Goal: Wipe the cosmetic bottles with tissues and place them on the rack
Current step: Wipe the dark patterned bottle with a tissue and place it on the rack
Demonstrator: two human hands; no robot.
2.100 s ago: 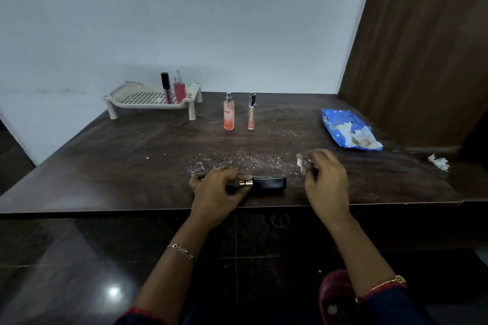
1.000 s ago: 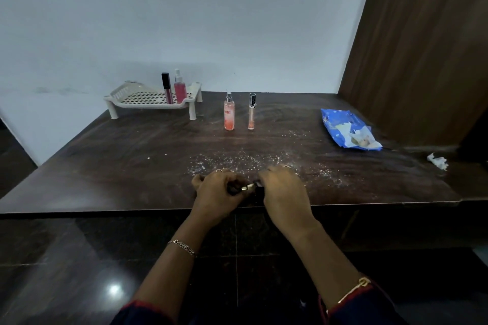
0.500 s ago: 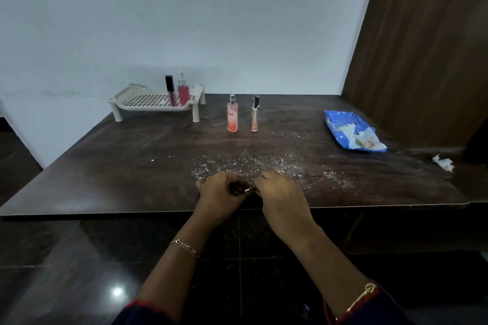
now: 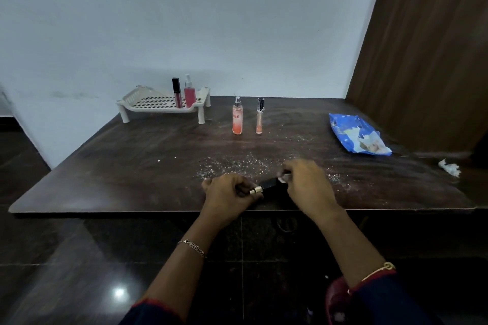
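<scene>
Bench (image 4: pixel 132 166) of dark wood is seen under both grips, with white specks scattered just beyond them. White rack (image 4: pixel 158 107) is set far beyond the left grip (image 4: pixel 229 195), and a dark-capped red tube (image 4: pixel 176 93) and a pink bottle (image 4: pixel 189 93) are stood on it. Blue wipes pack (image 4: pixel 353 132) is laid well beyond the right grip (image 4: pixel 306 185), to its right. Black bottle (image 4: pixel 269 184) is held on its side between the grips. Its gold-collared end is clasped by the left grip's curled fingers, and a small tissue (image 4: pixel 282 179) is pinched against its body by the right grip. Peach spray bottle (image 4: pixel 237 120) and slim tube (image 4: pixel 259 120) are stood upright beyond both grips.
</scene>
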